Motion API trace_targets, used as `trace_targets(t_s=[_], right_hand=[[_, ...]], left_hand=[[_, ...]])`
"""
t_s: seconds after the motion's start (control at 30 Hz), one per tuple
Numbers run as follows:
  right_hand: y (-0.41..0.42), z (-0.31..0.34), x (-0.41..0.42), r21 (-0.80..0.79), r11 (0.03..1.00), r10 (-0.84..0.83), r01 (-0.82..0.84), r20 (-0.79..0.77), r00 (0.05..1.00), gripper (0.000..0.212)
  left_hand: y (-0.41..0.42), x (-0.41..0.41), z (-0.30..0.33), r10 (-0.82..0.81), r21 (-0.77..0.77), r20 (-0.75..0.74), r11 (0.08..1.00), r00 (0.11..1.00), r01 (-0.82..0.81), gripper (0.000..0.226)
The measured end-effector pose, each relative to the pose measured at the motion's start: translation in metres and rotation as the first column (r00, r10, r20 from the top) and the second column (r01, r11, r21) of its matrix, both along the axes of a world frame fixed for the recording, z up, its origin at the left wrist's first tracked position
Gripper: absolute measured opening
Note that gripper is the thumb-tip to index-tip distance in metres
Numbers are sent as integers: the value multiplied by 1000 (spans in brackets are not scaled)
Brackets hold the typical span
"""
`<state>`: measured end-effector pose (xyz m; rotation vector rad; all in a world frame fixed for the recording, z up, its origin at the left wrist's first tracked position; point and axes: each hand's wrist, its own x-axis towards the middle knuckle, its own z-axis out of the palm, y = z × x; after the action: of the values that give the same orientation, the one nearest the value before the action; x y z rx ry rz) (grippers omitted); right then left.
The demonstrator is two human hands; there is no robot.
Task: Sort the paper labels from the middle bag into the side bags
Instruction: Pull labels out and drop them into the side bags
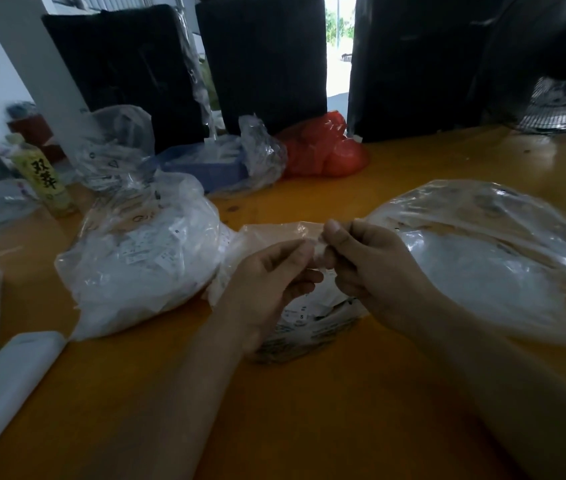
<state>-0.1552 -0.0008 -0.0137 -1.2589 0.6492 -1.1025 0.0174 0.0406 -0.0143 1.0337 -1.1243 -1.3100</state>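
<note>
Fingertips of both hands meet above the middle bag [295,327], the left hand [271,289] and the right hand [375,268] each curled and pinching a small pale thing between them; it looks like a paper label or a fold of the bag's film, and the blur will not let me say which. The middle bag lies directly under the hands, its mouth pulled up toward 12 o'clock, with printed labels [300,315] showing through the gap between the wrists. From the pinch, the left side bag [143,265] sits at 9 o'clock, touching the middle bag and heaped with white slips; the right side bag [503,258] spreads at 3 o'clock, just beside the right hand's knuckles, wide and flat with its long axis running roughly 10 to 4 o'clock. Each hand is nearer its own side's bag, so whichever way the piece belongs, I judge the matching hand has the short carry. Neither side bag's mouth shows plainly, which could slow a drop. Farther out on the table [274,427], a white case [8,386] lies at 8 o'clock, a yellow bottle [42,178] at 10 o'clock, and a red bag [323,150] at 12 o'clock, all well apart.
</note>
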Motion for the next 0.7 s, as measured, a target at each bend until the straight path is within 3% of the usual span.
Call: trace_targets(t_s=[0.1,0.27,0.33,0.43,0.5,0.7], right_hand=[[0,-3,3,72,996,42,-48,82,996,25],[1,-3,4,78,997,-17,12,69,997,37],[2,-1,2,23,998,-57,58,-22,998,45],[5,1,0,-135,989,-90,55,-266,960,28],[4,1,0,-196,975,-164,106,-314,935,19],[1,-2,2,-366,913,-342,179,-450,825,24]], left_hand=[[0,1,-1,-12,78,-79,997,997,18,39],[-4,4,-5,27,59,-126,998,992,-20,5],[-5,6,-4,42,45,-64,998,997,-40,9],[-3,8,-3,7,30,-15,1000,1000,-7,11],[-3,8,-3,29,27,-13,999,1000,-28,10],[-7,8,-8,156,47,-40,987,987,-154,9]])
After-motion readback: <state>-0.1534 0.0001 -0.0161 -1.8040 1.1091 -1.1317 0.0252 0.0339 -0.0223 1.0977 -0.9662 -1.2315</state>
